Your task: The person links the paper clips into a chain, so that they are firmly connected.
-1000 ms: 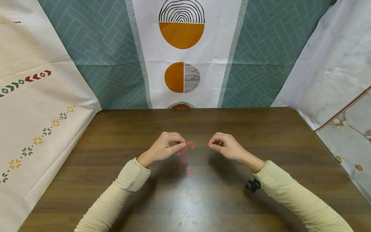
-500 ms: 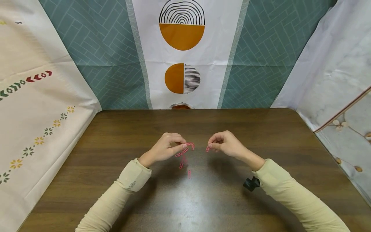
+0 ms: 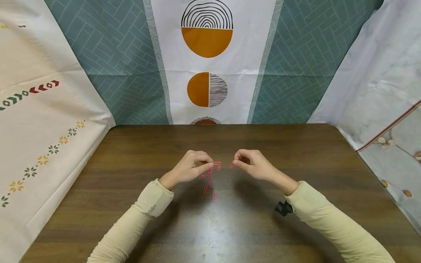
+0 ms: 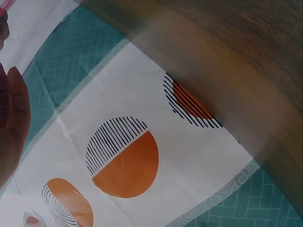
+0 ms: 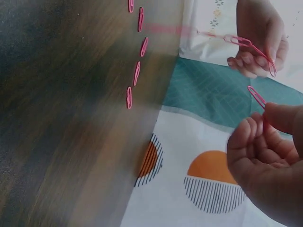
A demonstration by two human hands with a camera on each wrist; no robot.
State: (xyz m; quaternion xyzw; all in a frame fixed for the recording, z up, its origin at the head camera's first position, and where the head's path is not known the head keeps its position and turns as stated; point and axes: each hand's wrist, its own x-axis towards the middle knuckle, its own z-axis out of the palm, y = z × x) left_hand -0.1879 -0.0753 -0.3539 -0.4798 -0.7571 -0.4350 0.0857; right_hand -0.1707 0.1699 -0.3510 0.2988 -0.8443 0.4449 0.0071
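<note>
Remotely, I watch a left hand (image 3: 190, 166) and right hand (image 3: 254, 164) facing each other above a wooden table (image 3: 250, 226), fingertips pinched tight: the right on one pink paperclip (image 5: 257, 97), the left on a chain (image 5: 238, 41), gripped so, I judge, to leave loops exposed. I count two linked clips, blur hiding any more, and five apparently loose clips (image 5: 137, 73) on the table.

Dark lettering (image 3: 151, 210) marks the left cuff (image 3: 155, 197) of pale yellow sleeves (image 3: 342, 223).
</note>
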